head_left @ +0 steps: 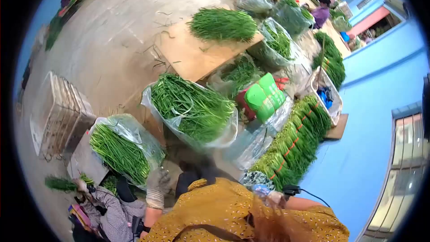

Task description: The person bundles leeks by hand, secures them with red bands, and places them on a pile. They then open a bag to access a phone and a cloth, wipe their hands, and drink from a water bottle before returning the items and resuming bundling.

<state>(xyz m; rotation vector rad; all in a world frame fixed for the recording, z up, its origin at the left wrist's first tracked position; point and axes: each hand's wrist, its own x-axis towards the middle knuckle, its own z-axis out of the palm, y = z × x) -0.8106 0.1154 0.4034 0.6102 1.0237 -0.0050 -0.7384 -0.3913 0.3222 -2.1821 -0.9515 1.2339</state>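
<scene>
My left hand (158,181), in a pale glove with a ribbed cuff, is beside the right edge of a clear plastic bag (154,145) of long green stalks (118,152). Its fingers are too blurred to read. My right hand (259,183), covered by something dark and patterned, is at the lower end of a row of bundled greens (291,148) with orange-red bands. Its fingers cannot be made out, nor whether it holds anything. A larger open bag (230,136) of loose green stalks (188,105) stands in front of me, beyond both hands.
A co-worker's checked sleeve (109,204) is at lower left, a hand near cut greens (60,183). Stacked crates (62,116) stand left. Ahead are a board (183,56) with greens and a green package (265,96). A blue wall (371,107) bounds the right side.
</scene>
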